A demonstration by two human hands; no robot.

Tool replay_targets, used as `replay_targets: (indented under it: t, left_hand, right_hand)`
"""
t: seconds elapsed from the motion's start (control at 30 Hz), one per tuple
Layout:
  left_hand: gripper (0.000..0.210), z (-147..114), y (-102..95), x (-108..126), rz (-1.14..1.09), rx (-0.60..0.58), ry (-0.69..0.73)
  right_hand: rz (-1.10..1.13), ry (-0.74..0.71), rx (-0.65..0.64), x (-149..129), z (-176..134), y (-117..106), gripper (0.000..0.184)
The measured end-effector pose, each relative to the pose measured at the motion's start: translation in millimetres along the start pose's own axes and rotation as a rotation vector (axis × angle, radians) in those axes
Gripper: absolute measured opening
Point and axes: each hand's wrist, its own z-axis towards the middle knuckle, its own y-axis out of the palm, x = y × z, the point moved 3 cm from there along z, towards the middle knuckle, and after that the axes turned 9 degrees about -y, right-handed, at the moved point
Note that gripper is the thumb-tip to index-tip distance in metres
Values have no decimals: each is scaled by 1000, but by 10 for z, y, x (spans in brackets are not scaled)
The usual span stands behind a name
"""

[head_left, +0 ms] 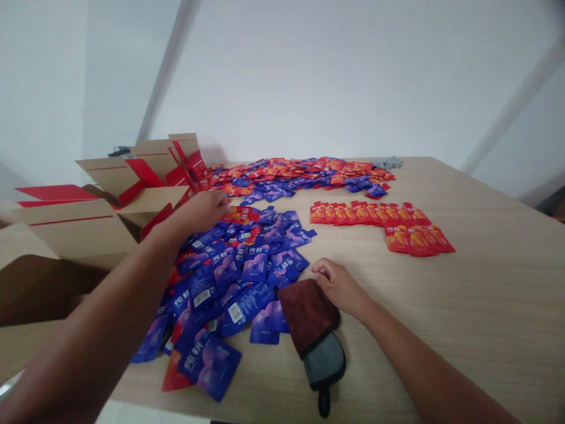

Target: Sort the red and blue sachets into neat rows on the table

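White walls (309,76) stand behind a pale wood-grain worktop (494,277) strewn with red and purple packets. At left, a person's left hand (205,210) reaches over the near heap of mostly purple packets (256,262), its grip narrow, closed on the end of a red packet (245,215) that points toward the right above the heap's far side. The right hand (339,287) is at the upper edge of a maroon-and-gray fabric piece (306,309) shaped like an ice pop, just beside the heap; its fingers are curled, and whether that grip holds anything cannot be told. Open cardboard cartons (99,221) with red flaps crowd the left side, partly behind the left forearm. Red packets overlap in a long row (362,213) at right, with a shorter row (417,240) at its near right end. Farther back, a mixed pile (304,172) spreads along the worktop's far edge.
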Motion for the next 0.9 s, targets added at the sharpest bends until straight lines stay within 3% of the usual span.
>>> replay_targets:
  t: [0.1, 0.2, 0.33, 0.47, 0.57, 0.73, 0.9]
  left_hand:
    - [26, -298, 154, 401, -302, 64, -99]
    - [29, -666, 506, 912, -688, 93, -224]
    - [29, -1081, 1067, 1635, -1170, -6, -354]
    - [34, -1274, 1383, 2148, -1504, -236, -396]
    - [40, -1295, 1394, 2293, -1581, -332, -376]
    - [45, -1304, 1360, 2345, -1603, -358, -340]
    - [43, -1286, 1345, 2336, -1339, -356, -378]
  right_hand:
    - [113, 54, 85, -18, -8, 13, 18]
    - [312, 76, 115, -124, -15, 25, 26]
    - [656, 114, 198, -233, -13, 53, 42]
    - [839, 223, 479, -175, 3, 33, 56]
    - [910, 254, 556, -153, 32, 5, 58]
    - [941, 245, 601, -198, 43, -18, 59]
    - [940, 270, 550, -155, 64, -23, 57]
